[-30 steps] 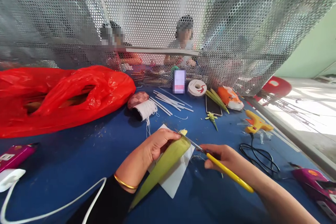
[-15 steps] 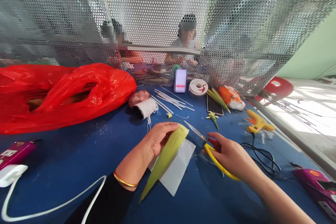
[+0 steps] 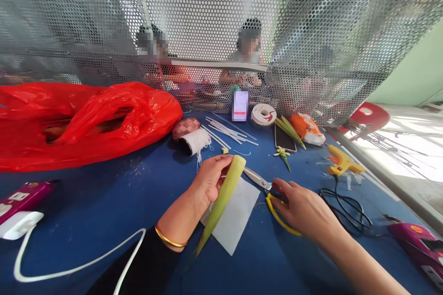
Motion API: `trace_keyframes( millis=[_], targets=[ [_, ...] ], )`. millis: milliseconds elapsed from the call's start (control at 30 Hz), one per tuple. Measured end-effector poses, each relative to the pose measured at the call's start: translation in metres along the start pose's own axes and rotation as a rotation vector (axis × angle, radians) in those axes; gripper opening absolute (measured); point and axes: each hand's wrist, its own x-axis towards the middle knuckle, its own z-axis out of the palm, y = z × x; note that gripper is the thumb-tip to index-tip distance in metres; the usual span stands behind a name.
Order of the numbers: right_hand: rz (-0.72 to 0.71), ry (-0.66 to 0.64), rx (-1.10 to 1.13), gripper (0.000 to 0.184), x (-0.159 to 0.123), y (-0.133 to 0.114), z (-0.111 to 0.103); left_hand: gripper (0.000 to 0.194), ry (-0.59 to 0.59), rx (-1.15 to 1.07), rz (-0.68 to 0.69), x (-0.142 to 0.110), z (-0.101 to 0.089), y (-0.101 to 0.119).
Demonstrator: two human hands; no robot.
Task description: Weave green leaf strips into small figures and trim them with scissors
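Note:
My left hand (image 3: 211, 177) is closed on a green corn husk (image 3: 224, 193), pinching it near its cut, paler top end; its tip points down toward me. In my right hand (image 3: 297, 203) is a pair of scissors (image 3: 258, 179) with yellow and red handles. The blades point up and left, just beside the husk's top edge. Beneath the husk lies a sheet of white paper (image 3: 238, 216) on the blue table. A small yellow-green offcut (image 3: 224, 150) rests beyond my left hand.
Behind stand a thread spool (image 3: 196, 140), white sticks (image 3: 228, 131), a ribbon roll (image 3: 263, 114) and a phone (image 3: 240, 106). A yellow glue gun (image 3: 342, 161) with black cord lies right. A red plastic bag (image 3: 148, 120) fills the left. Two people sit behind a perforated metal screen (image 3: 207, 14).
The scissors have come away from the husk's top end, and the pale stub there is cut off; a small offcut now lies on the table. The husk has turned more upright.

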Motion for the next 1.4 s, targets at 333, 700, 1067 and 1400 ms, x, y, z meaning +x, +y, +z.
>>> trace_keyframes(
  millis=[333, 700, 1067, 1400],
  targets=[
    [0.028, 0.313, 0.609, 0.040, 0.008, -0.014, -0.007, 0.013, 0.024, 0.002, 0.046, -0.007, 0.005, -0.002],
    [0.156, -0.164, 2.021, 0.034, 0.041, -0.075, -0.007, 0.009, 0.035, 0.147, 0.281, -0.008, 0.007, -0.003],
    [0.140, -0.117, 2.131, 0.024, 0.040, -0.068, -0.003, 0.016, -0.025, 0.155, 0.205, -0.005, 0.005, -0.008],
    [0.198, -0.068, 2.142, 0.026, 0.040, -0.064, -0.003, 0.016, -0.026, 0.227, 0.261, -0.006, 0.008, -0.010]
  ],
)
